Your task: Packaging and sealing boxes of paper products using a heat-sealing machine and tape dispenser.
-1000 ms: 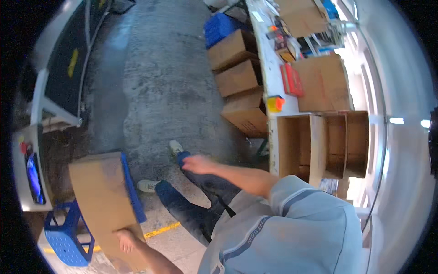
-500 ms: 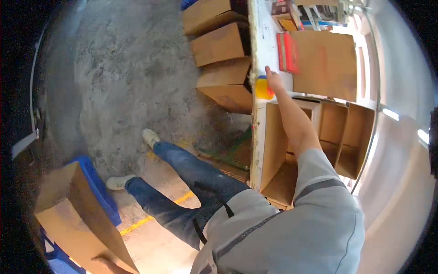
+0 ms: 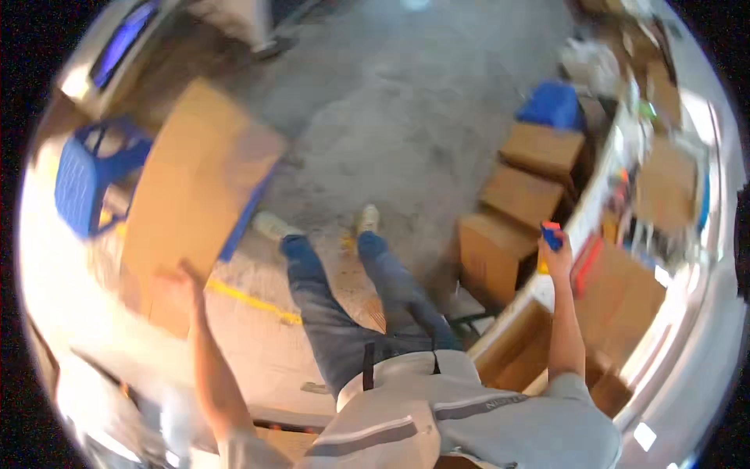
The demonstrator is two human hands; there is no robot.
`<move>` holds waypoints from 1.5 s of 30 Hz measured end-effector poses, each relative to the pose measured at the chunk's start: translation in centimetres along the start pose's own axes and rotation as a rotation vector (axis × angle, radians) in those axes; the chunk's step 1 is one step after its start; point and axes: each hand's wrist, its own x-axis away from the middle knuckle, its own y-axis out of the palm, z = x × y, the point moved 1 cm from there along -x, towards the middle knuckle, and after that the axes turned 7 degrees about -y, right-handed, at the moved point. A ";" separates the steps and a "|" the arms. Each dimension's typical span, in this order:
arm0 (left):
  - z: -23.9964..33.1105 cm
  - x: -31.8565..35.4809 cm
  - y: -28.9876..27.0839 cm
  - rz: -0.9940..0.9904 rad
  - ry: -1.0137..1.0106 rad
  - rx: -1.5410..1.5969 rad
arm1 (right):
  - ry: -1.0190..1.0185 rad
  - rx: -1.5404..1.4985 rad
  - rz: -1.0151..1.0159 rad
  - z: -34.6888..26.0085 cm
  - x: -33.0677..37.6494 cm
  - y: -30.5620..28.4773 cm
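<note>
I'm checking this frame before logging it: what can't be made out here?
- Head view, right hand: the small blue and red object it holds is too blurred to identify.
- Left hand: fingers hidden behind the large cardboard box it grips.
- Worktable: items on it are smeared by motion blur and fisheye bend.
- Box contents: not visible.
</note>
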 end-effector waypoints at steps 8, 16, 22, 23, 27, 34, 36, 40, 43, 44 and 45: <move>-2.7 -2.2 -8.0 -0.180 -0.326 0.355 | -1.102 0.188 -0.504 -46.1 10.2 14.4; -3.2 -2.6 -8.1 -0.256 -0.438 0.566 | -1.791 -0.044 -0.957 -71.6 18.0 24.7; -4.0 -2.5 -8.1 -0.229 -0.500 0.607 | -2.043 -0.014 -1.090 -75.7 16.7 30.7; -4.1 -2.6 -8.4 -0.230 -0.501 0.626 | -2.029 0.057 -1.121 -75.4 15.8 30.9; -3.0 -3.7 -11.5 -0.166 -0.571 0.557 | -2.004 0.080 -1.175 -75.3 13.6 31.4; -0.3 -6.8 -11.2 -0.766 -1.288 2.203 | -2.106 0.045 -1.240 -76.6 12.8 31.9; -0.7 -7.3 -10.8 -0.819 -1.243 2.268 | -2.105 -0.034 -1.235 -76.9 13.4 31.8; -1.3 -8.4 -11.1 -0.866 -1.186 2.405 | -2.111 0.017 -1.267 -77.4 12.8 31.9; -1.5 -8.4 -10.6 -0.794 -1.191 2.443 | -2.100 0.110 -1.281 -77.8 13.3 31.5; -1.7 -8.1 -10.2 -0.708 -1.164 2.442 | -2.106 0.110 -1.284 -78.0 13.8 31.4; -1.7 -7.8 -9.8 -0.698 -1.168 2.443 | -2.109 0.084 -1.288 -78.2 14.3 31.4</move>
